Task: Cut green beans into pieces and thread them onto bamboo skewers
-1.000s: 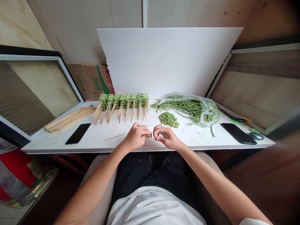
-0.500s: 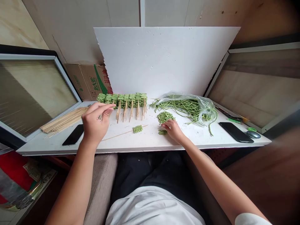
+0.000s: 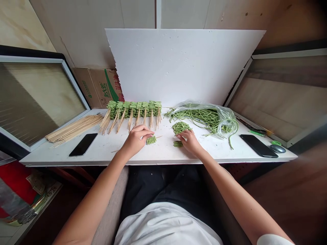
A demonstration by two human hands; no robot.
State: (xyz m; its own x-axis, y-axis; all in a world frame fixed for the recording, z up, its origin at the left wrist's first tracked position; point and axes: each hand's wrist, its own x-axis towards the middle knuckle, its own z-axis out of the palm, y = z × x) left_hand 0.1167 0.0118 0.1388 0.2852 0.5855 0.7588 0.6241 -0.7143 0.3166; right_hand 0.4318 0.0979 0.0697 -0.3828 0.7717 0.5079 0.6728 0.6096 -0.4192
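My left hand has thumb and fingers drawn together just above a bamboo skewer lying on the white table. Threaded on that skewer is a short row of cut green bean pieces; the hand covers part of the stick. To the right, my right hand pinches beside a small row of loose bean pieces, in front of a heap of cut bean pieces. What either set of fingertips holds, if anything, is too small to tell.
Finished bean skewers are stacked at the back, sticks toward me. Bare skewers and a phone lie left. Long beans spill from a clear bag; another phone lies right. A white board stands behind.
My left hand has come down and to the right, from in front of the stacked skewers to the skewer lying on the table. My right hand has stayed almost in place.
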